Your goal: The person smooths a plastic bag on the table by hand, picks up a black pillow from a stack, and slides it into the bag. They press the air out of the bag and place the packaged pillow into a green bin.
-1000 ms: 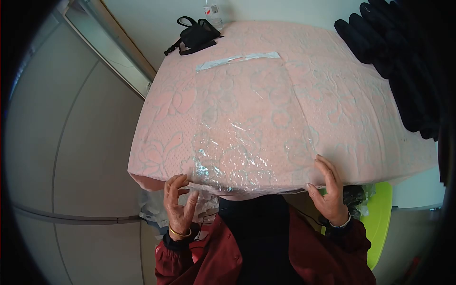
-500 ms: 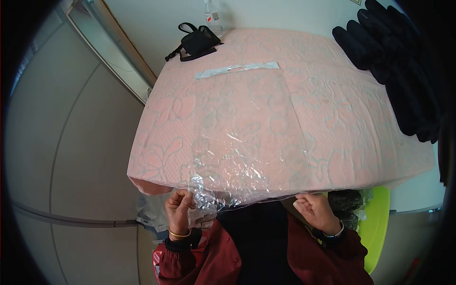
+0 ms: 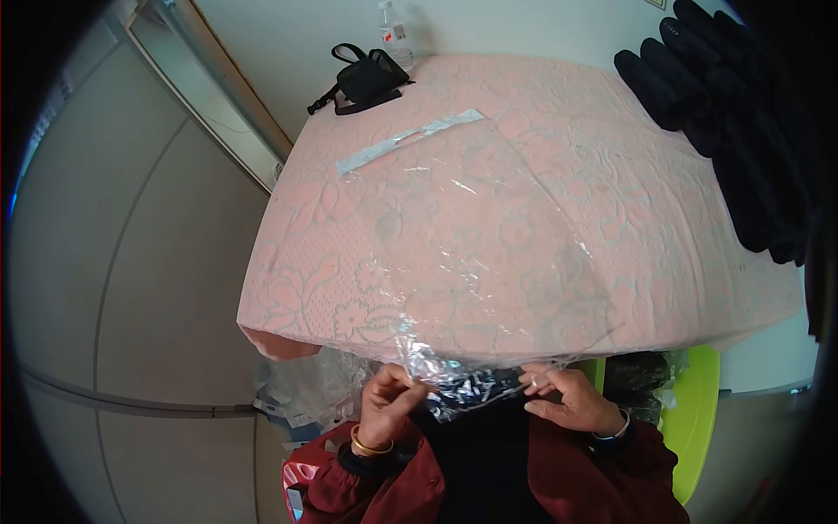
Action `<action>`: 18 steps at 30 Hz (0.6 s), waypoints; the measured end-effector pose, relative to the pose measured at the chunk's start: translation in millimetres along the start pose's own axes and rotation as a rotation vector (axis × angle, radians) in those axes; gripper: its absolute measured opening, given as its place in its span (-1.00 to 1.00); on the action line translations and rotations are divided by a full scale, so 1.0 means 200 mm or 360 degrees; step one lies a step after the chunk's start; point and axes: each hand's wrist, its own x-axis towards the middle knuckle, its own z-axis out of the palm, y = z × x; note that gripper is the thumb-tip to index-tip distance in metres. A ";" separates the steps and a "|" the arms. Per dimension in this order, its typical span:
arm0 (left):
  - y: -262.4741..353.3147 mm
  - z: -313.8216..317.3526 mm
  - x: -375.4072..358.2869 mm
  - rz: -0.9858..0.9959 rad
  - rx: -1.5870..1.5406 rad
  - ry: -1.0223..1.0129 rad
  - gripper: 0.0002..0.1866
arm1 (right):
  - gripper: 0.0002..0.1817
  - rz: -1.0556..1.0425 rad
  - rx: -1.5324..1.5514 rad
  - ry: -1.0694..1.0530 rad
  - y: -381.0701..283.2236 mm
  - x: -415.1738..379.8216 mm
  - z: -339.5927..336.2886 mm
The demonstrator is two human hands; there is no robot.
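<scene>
- Clear plastic bag [image 3: 480,253], one, thin and glossy: it lay flat on the pink-covered table [image 3: 698,288] before you, its crumpled near end overhanging the front edge, against your black top.
- White strip [image 3: 449,120], at the bag's far end: it lay aslant, its left end nearer you.
- Step in hand: you had both hands at the near end, handling its edges – by appearance, gathering or parting the film.
- Next move, as a judgement: it called for a light touch and evenly matched hands, since film so thin could crease or slide askew.
- Left hand [image 3: 391,409]: you held it just below the table edge, wrist low, fingers bent inward; the grip appeared pinched together, thumb to fingers, on the bag's left edge.
- Right hand [image 3: 567,397]: you held it level with its partner, fingers curled and pointing inward at the bag's right edge, thumb lower and apart from the forefinger; whether that grip was clamped on film you could not tell.
- Forearms: yours came up from below in maroon sleeves, hands well apart, the crumpled film between.
- Surroundings: black pouch [image 3: 367,80] and bottle [image 3: 397,39] at the far left; dark padded item [image 3: 698,87] at the far right; green tub [image 3: 698,437] below, beside your right arm.
</scene>
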 end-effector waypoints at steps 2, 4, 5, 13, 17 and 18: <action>-0.05 0.03 0.05 -0.0075 0.0116 -0.0234 -0.91 | -0.51 -0.0052 0.0081 0.0104 -0.07 -0.02 -0.01; -0.07 0.11 0.10 -0.0155 0.0232 -0.0472 -0.90 | -0.50 -0.0076 0.0120 0.0161 -0.06 -0.03 0.01; -0.04 0.19 0.13 -0.0013 0.0537 -0.0712 -0.89 | -0.55 -0.0092 0.0315 0.0243 -0.02 -0.05 0.04; 0.17 0.23 0.25 0.0615 0.1388 -0.0758 -0.75 | -0.84 0.0291 0.1250 0.0766 -0.06 -0.16 -0.11; 0.25 0.11 0.35 0.0955 0.1818 -0.0087 -0.66 | -0.87 0.0450 0.1368 0.0631 -0.04 -0.26 -0.21; 0.27 0.10 0.37 0.0954 0.1825 -0.0088 -0.66 | -0.87 0.0524 0.1407 0.0535 -0.03 -0.29 -0.23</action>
